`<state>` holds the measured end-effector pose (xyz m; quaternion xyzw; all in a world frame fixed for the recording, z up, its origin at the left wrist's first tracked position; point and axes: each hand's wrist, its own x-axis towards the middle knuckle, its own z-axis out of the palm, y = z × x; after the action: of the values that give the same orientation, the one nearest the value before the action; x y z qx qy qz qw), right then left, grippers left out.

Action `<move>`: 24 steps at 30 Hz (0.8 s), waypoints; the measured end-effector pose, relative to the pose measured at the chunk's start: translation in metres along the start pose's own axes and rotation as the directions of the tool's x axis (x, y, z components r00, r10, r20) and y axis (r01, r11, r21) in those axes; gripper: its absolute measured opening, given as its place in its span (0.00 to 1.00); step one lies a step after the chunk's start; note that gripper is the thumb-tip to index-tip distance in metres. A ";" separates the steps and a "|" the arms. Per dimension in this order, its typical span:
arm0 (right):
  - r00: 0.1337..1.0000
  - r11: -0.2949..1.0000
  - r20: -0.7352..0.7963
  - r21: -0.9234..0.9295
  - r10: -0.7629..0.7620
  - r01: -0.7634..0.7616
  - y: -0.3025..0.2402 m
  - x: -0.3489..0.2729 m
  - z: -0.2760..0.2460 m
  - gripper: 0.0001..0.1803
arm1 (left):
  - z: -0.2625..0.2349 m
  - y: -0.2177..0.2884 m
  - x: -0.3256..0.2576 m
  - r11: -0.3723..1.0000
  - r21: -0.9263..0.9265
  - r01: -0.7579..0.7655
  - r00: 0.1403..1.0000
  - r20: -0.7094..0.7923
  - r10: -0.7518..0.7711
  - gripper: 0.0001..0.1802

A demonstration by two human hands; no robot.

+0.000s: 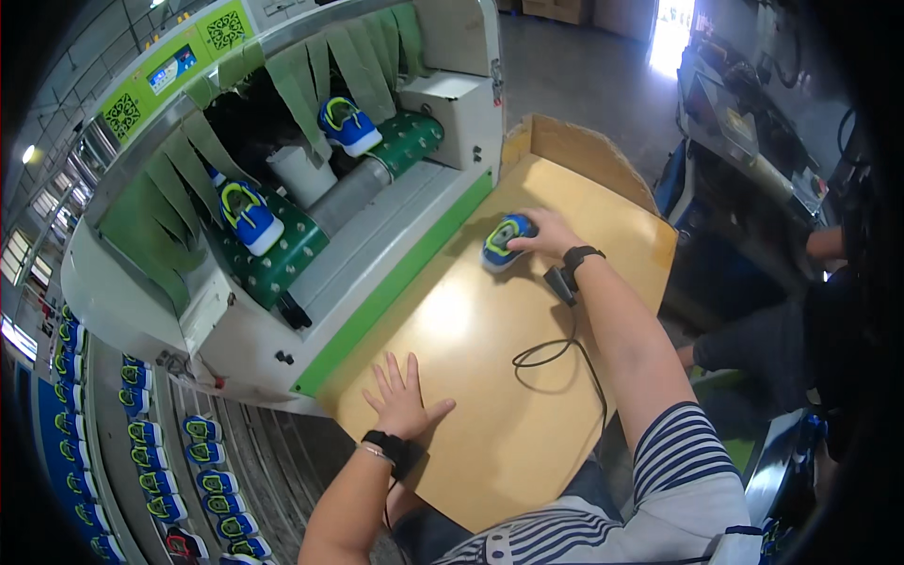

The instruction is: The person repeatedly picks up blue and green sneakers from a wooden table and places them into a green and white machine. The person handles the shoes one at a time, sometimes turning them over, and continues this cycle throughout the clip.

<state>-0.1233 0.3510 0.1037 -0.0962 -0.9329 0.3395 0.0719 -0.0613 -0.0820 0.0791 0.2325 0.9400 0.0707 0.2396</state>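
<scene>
My right hand [548,233] grips a small blue shoe [505,243] with lime-green trim and a white sole, at the far part of the wooden tabletop [480,377]. Thumb and fingers close round its collar. On the near left of the same top, my left hand [403,403] lies flat with fingers spread and nothing in it. Beyond the table, two similar blue shoes, the left shoe [250,218] and the right shoe [349,126], sit on green studded conveyor belts [275,266] coming out of a machine.
Green strip curtains [155,212] hang over the machine's opening. A cardboard edge [589,155] borders the table's far right. A black cable [591,363] loops from a dark wrist device [561,284]. Rows of shoes [151,457] line racks at left. Another person [772,348] sits at right.
</scene>
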 end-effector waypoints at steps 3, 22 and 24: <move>0.917 0.971 0.335 0.169 -0.217 0.168 -0.038 -0.040 0.028 0.44 | -0.004 -0.001 -0.003 1.000 -0.003 0.022 1.000 0.014 -0.022 0.72; 0.941 0.983 0.338 -0.169 -0.012 0.073 -0.047 -0.381 0.039 0.52 | 0.006 0.005 -0.010 1.000 -0.015 0.005 0.994 -0.109 -0.006 0.68; 0.976 0.957 0.216 -0.285 0.017 0.046 -0.054 -0.400 0.063 0.54 | 0.014 -0.001 -0.012 1.000 -0.020 -0.009 0.987 -0.161 0.006 0.65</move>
<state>0.2458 0.1800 0.0636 -0.0613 -0.9754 0.2075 -0.0425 -0.0457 -0.0879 0.0717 0.2272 0.9546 0.0999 0.1650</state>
